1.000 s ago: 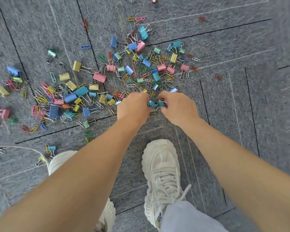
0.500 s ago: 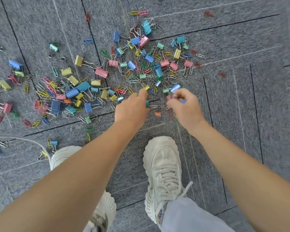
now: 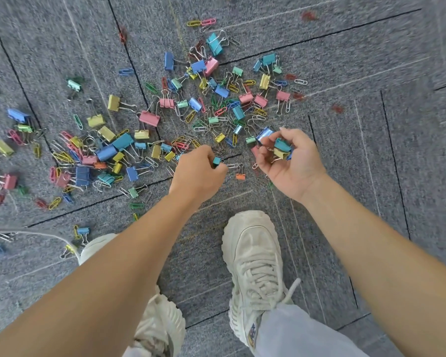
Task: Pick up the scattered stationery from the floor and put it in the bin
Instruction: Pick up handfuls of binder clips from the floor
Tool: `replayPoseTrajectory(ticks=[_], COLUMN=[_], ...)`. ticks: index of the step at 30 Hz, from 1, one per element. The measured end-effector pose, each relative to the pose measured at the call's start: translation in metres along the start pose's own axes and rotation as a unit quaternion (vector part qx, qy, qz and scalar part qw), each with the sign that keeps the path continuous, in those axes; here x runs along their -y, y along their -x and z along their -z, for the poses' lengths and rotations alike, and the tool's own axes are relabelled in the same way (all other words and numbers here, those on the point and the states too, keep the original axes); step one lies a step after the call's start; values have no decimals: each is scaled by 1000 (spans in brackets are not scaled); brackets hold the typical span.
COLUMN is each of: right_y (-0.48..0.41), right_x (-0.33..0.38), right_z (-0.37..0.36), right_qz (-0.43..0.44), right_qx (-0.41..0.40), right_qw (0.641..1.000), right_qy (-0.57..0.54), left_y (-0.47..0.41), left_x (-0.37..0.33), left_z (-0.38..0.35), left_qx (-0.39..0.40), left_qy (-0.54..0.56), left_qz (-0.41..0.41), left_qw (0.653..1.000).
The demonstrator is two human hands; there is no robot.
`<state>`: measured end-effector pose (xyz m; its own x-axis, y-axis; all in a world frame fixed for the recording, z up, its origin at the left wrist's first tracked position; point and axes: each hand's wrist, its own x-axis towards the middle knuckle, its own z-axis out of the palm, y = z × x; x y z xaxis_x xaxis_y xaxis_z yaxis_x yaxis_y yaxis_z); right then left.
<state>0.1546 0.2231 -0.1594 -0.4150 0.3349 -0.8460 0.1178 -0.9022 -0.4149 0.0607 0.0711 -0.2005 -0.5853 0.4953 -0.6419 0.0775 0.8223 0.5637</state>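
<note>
You are pinching a small teal binder clip [image 3: 216,161] in the curled fingers of your left hand [image 3: 197,176], over the grey carpet [image 3: 371,124]. Your right hand [image 3: 294,171] is lying palm up, its fingers curling round a clutch of binder clips [image 3: 281,149], teal and yellow among them. The scatter of binder clips and paper clips [image 3: 149,117] is lying across the carpet beyond your hands and out to your left, with an orange binder clip [image 3: 240,176] sitting between your hands.
</note>
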Motion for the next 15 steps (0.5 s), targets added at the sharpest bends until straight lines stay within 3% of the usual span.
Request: replayPoseTrajectory(ticks=[3, 6, 11, 15], right_y=[1, 0, -2, -5], right_x=[8, 14, 15, 10], right_z=[2, 5, 11, 12], right_qz=[15, 18, 10, -10], right_qx=[-14, -33, -68, -139], right_qw=[999, 998, 997, 980], right_qy=[-29, -44, -23, 140], left_y=[5, 7, 7, 5], left_x=[-3, -11, -19, -14], left_z=[2, 5, 5, -4], left_qx=[16, 41, 80, 110], left_qy=[157, 232, 236, 146], left_qz=[33, 60, 68, 72], left_qw=[987, 970, 966, 980])
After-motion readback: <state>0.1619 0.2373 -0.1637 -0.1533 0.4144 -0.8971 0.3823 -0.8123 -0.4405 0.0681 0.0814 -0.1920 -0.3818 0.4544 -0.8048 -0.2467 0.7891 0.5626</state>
